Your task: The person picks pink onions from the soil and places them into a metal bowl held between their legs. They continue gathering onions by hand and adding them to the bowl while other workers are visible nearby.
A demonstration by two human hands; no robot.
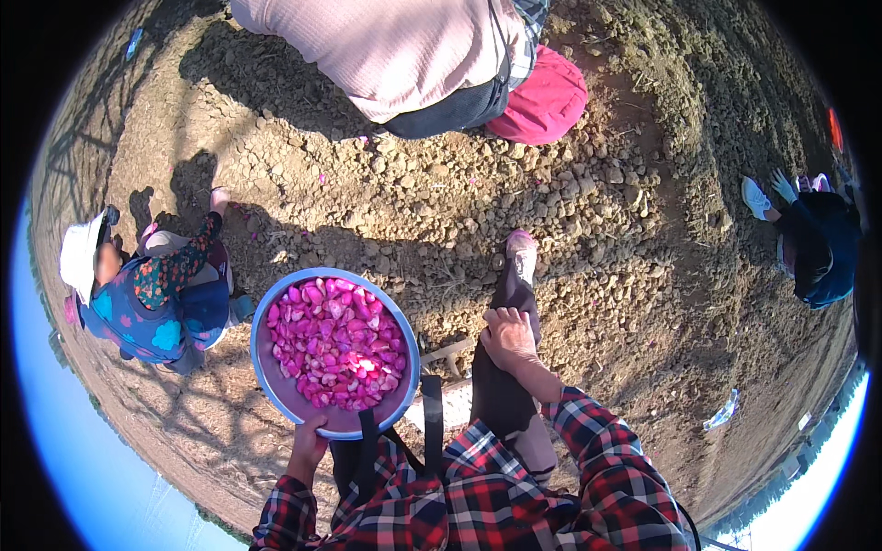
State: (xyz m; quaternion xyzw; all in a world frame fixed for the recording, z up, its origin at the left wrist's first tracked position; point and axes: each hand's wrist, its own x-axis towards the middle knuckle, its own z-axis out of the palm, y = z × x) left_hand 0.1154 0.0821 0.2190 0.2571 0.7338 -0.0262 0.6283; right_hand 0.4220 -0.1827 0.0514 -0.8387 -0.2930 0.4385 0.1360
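Observation:
My left hand (309, 444) grips the near rim of a round metal basin (258, 375), thumb over the edge. Inside the basin lies a heap of bright pink, coated seed pieces (337, 337), possibly garlic cloves. My right hand (510, 336) rests on my dark trouser leg near the knee, holding nothing visible, its fingers partly bent. Beyond that knee, my shoe (522, 256) stands on the cloddy soil. A wooden-handled tool (446, 351) and a whitish object (455, 406) lie beside my leg, right of the basin, both partly hidden.
A person in a white hat (155, 303) squats at the left, reaching to the soil. Another person in a pink top (406, 55) bends ahead, beside a red cloth item (544, 100). A third person in dark clothes (823, 241) is at the right. Clear plastic litter (722, 411) lies on the soil.

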